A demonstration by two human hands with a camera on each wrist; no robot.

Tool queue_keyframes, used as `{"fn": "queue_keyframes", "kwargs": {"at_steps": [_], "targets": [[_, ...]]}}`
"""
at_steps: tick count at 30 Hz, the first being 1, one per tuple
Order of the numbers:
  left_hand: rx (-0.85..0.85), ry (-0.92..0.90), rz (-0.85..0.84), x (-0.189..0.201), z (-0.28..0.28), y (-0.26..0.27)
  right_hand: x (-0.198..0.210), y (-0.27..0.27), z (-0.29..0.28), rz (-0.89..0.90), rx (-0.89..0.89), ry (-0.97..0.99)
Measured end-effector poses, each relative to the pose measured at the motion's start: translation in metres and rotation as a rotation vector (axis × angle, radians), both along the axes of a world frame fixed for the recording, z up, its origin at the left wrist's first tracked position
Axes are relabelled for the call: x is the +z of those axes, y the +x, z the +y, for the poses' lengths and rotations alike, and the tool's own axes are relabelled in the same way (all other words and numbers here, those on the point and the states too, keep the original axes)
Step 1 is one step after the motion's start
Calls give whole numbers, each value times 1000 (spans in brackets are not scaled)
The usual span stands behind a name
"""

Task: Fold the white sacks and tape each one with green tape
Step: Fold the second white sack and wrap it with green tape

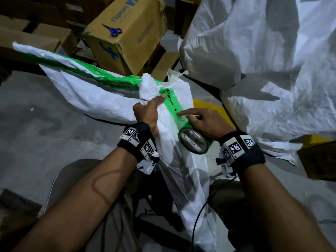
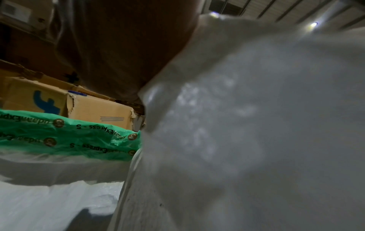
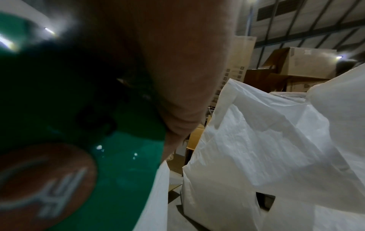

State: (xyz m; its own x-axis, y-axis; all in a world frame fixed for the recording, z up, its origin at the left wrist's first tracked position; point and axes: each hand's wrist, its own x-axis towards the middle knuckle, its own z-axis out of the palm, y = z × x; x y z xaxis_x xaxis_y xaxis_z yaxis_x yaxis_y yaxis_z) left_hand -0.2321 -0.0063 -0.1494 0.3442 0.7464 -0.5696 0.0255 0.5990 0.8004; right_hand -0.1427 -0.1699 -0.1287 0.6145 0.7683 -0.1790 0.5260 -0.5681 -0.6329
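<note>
A folded white sack [image 1: 180, 160] lies across my lap, its upper end bunched. My left hand [image 1: 149, 110] grips that bunched end, thumb on the start of a green tape strip [image 1: 171, 104] printed with black letters. My right hand [image 1: 205, 122] holds the green tape roll [image 1: 194, 140] against the sack, index finger stretched along the strip. In the left wrist view the sack [image 2: 256, 140] fills the frame. The right wrist view shows the roll [image 3: 122, 156] close up. Behind lies another white sack [image 1: 87, 99] bound with green tape [image 1: 101, 75].
A heap of loose white sacks [image 1: 263, 51] rises at the right. Cardboard boxes [image 1: 127, 37] stand behind, one with blue-handled scissors [image 1: 112, 30] on top. The grey concrete floor [image 1: 36, 124] spreads to the left, with a yellow floor line [image 1: 209, 106] near the heap.
</note>
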Motion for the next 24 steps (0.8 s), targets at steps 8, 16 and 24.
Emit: {"fn": "queue_keyframes", "kwargs": {"at_steps": [8,16,24], "targets": [[-225,-239,-127,7,-4,-15,-25,-20,10,-109,21,-53],[-213,110,185,-18,-31,-26,-34,-25,15,112,-82,56],[-98,157,198,-32,-15,-20,-43,-28,2,147,-178,220]]}}
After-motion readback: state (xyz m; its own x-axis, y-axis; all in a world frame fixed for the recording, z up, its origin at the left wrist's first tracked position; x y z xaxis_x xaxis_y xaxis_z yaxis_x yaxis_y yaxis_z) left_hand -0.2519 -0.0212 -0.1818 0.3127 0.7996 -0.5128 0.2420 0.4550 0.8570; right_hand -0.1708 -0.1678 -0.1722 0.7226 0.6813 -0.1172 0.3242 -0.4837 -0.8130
